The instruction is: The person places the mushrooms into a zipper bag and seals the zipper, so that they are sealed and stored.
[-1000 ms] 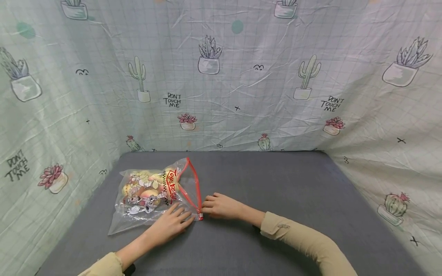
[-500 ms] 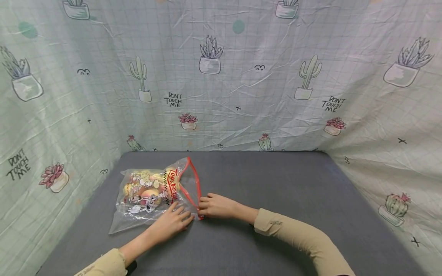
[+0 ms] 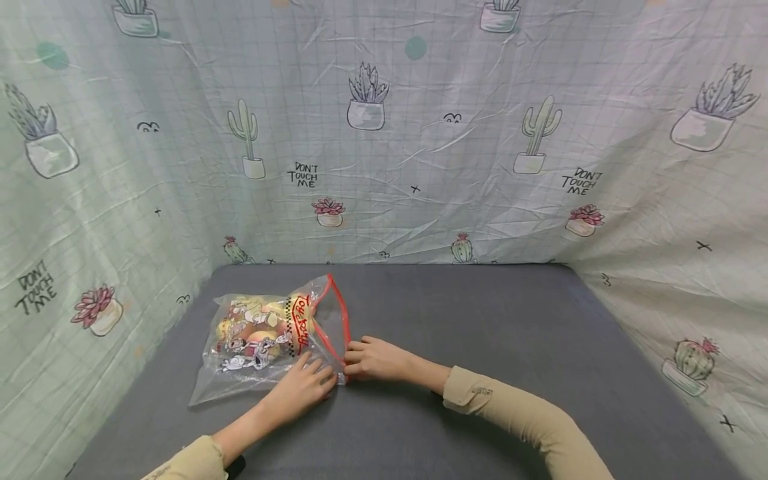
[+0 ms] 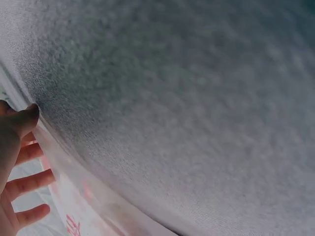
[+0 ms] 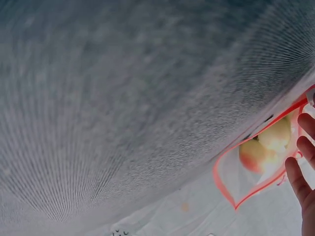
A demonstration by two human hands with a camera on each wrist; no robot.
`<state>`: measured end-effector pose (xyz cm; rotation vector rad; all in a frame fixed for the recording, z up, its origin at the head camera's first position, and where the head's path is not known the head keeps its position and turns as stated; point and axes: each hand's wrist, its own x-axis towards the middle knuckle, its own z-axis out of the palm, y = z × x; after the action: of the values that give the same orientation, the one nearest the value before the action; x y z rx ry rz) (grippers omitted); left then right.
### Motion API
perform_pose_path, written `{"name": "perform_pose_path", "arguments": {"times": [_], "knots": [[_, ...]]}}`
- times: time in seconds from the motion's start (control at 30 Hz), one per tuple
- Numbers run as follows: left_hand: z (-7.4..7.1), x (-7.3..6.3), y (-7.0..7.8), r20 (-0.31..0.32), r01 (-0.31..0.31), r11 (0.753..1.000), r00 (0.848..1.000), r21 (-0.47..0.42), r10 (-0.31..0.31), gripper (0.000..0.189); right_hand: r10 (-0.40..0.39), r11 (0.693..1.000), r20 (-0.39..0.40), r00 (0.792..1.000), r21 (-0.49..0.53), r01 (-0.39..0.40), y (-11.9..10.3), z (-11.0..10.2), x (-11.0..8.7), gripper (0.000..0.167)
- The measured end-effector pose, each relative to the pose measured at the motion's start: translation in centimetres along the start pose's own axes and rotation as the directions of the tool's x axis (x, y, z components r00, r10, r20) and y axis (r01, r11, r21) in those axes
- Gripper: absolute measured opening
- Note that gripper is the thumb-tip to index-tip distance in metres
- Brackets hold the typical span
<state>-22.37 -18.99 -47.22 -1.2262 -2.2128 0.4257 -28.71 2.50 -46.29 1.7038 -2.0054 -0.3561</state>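
A clear zip bag (image 3: 237, 380) with red print and cartoon figures lies on the left of the grey table. Inside are several round yellow-and-red fruits (image 3: 262, 341), also seen through the mouth in the right wrist view. The red zip strip (image 3: 342, 303) gapes along the bag's right end. My left hand (image 3: 300, 390) rests on the bag's near edge beside the mouth, its fingers (image 4: 32, 183) spread and fairly straight. At the near corner of the zip, my right hand (image 3: 378, 359) pinches the slider end with curled fingers, which hide the slider in the head view.
A grey cloth-covered table (image 3: 480, 320) spreads to the right and behind the bag. A pale curtain (image 3: 408, 153) printed with cactus pots hangs at the back and both sides.
My right hand has shifted slightly left onto the zip's near corner, covering the slider that showed before. My left hand stays on the bag, and the mouth still gapes.
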Motion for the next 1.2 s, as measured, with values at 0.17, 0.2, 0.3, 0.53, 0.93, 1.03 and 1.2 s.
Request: {"name": "perform_pose_path", "arguments": {"times": [0.17,0.2,0.3,0.53,0.93,1.03,1.2], "knots": [[0.1,0.5,0.2,-0.071,0.025,1.0,0.997,0.0,-0.025,0.018,0.045,0.997,-0.061,0.997,0.058,-0.042,0.0,-0.4,-0.1,0.017],[0.1,0.6,0.3,-0.086,0.031,1.0,0.996,0.004,-0.03,0.017,0.053,0.997,-0.076,0.996,0.065,-0.048,0.0,-0.4,-0.1,0.016],[0.0,1.0,0.4,-0.121,0.05,0.999,0.992,0.016,-0.048,0.014,0.079,0.994,-0.118,0.99,0.086,-0.069,0.0,-0.5,-0.2,0.014],[-0.4,1.7,0.7,-0.116,0.103,0.993,0.989,0.049,-0.097,0.02,0.14,0.984,-0.192,0.971,0.139,-0.114,0.0,-0.8,-0.3,0.017],[-0.3,2.2,0.8,-0.182,0.19,0.982,0.965,-0.004,-0.187,0.01,0.181,0.97,-0.233,0.956,0.2,-0.135,-0.1,-0.9,-0.3,0.015],[-0.3,2.3,0.8,-0.201,0.194,0.98,0.959,-0.038,-0.198,0.011,0.193,0.964,-0.245,0.95,0.229,-0.137,0.0,-0.8,-0.4,0.015],[-0.4,2.5,0.8,-0.216,0.174,0.983,0.959,-0.051,-0.181,0.01,0.202,0.957,-0.267,0.942,0.257,-0.133,-0.1,-0.7,-0.4,0.014]]}}
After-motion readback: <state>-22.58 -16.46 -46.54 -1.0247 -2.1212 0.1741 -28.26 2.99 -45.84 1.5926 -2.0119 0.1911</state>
